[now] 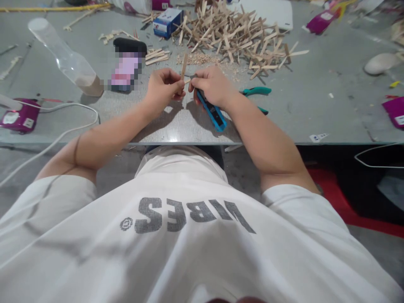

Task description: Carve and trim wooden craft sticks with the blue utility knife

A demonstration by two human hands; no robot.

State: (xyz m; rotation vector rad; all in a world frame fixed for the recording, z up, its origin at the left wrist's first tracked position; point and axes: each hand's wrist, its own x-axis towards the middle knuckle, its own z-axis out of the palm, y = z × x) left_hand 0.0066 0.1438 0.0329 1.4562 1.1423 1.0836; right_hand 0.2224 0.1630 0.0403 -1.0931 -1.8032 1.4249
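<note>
My left hand (166, 86) is closed, pinching a small wooden craft stick (184, 65) that stands up between thumb and fingers. A second pale stick piece crosses it near my fingertips. My right hand (211, 84) is wrapped round a blue and black utility knife (216, 115), its handle end pointing toward me. The tool's front end lies close to the sticks, partly hidden by my fingers. Both hands are just above the table, nearly touching. Beside my right wrist are teal-handled pliers (257, 90), partly covered by my forearm.
A large heap of crossed wooden sticks (233, 35) lies beyond my hands, with wood shavings (198, 58) before it. A blue box (168, 22), a phone (126, 69) and a clear bottle (67, 59) stand to the left. A white cable (63, 130) crosses the table's left edge.
</note>
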